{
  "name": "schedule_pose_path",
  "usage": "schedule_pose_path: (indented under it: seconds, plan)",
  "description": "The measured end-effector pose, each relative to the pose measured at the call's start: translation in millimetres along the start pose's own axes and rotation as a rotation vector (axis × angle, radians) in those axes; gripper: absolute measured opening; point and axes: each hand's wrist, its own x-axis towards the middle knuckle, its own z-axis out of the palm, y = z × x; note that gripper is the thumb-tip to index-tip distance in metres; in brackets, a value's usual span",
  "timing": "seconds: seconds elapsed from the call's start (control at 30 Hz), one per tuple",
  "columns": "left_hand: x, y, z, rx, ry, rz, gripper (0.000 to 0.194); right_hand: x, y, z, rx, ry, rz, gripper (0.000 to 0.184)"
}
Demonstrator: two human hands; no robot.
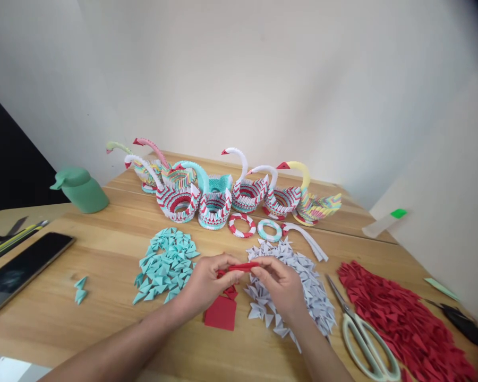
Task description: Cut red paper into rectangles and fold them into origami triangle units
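Between both hands, at the middle of the table, is a narrow folded strip of red paper [244,267]. My left hand [213,278] pinches its left end, and my right hand [278,281] pinches its right end. Below them a red paper square [220,313] lies flat, with a few small folded red pieces [231,292] at its upper edge. To the left spreads a heap of turquoise folded paper triangles [167,262]. A heap of white folded triangles [310,276] lies under and behind my right hand.
Several paper swans [215,209] stand at the back, with two paper rings [242,226] before them. Scissors [360,334] and a red triangle heap [402,318] are right. A phone [27,270] and green pitcher-shaped container [79,191] are left.
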Motion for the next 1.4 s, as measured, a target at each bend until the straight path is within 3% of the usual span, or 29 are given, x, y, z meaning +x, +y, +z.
schedule_pose_path:
  seconds: [0.27, 0.93, 1.2, 1.3, 1.4]
  plan:
    - [-1.3, 1.0, 2.1, -0.021, -0.007, -0.064, 0.02, 0.8, -0.5, 0.4, -0.034, 0.009, -0.013, 0.017]
    - [-1.0, 5.7, 1.4, -0.02, -0.038, -0.07, 0.021, 1.3, -3.9, 2.0, -0.122, 0.057, -0.078, 0.018]
    - [1.3, 2.6, 5.6, -0.207, -0.081, -0.141, 0.028, -0.9, -2.9, 4.0, -0.199, 0.09, -0.163, 0.018]
    - [2.8, -0.2, 5.6, -0.269, -0.099, -0.167, 0.033, -0.5, -1.2, 3.8, -0.132, 0.069, -0.12, 0.019]
    - [4.6, -3.3, 4.4, -0.346, -0.095, -0.176, 0.038, 0.9, 0.7, 4.4, 0.085, -0.036, -0.023, 0.025]
